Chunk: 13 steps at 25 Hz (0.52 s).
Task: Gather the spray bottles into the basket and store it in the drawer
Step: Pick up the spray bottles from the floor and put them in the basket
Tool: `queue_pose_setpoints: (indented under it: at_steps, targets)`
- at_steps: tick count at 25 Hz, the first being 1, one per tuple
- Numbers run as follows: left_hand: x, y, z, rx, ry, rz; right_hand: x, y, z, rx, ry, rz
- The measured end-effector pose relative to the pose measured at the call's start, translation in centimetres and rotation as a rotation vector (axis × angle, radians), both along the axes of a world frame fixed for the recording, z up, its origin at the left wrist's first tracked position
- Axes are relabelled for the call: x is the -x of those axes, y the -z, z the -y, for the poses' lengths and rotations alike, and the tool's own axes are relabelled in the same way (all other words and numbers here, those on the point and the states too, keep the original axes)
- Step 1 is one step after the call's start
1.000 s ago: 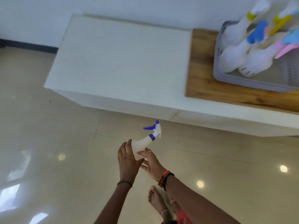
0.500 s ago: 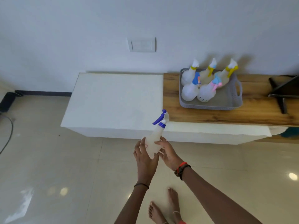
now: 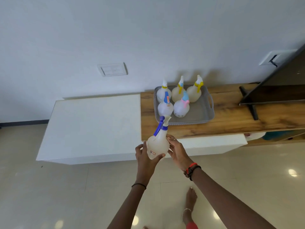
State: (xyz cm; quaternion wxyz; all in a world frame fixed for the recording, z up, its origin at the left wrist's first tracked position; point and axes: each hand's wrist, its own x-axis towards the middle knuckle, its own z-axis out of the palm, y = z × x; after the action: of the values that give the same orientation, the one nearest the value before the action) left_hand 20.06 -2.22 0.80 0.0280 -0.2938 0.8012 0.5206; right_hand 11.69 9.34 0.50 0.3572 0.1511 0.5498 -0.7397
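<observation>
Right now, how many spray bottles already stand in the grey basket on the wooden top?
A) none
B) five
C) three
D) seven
B: five bottles stand in the basket, three in the back row and two in front, while the left hand and right hand hold a sixth bottle outside it.

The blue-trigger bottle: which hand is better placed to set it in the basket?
Probably the right hand, which grips the blue-trigger bottle on the side nearer the basket, up to the right. The left hand would reach across.
</observation>
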Motion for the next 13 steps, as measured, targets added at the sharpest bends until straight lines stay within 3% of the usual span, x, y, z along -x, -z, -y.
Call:
queue_pose_setpoints:
  at_steps: [6, 13]
  targets:
    - [6.5, 0.4, -4.5, 0.004, 0.005, 0.047, 6.7, 0.2, -4.7, -0.068, -0.140, -0.078]
    - [14.2, 0.8, -9.6, 0.060, 0.075, 0.004, 13.9, 0.5, -10.2, -0.051, -0.043, -0.064]
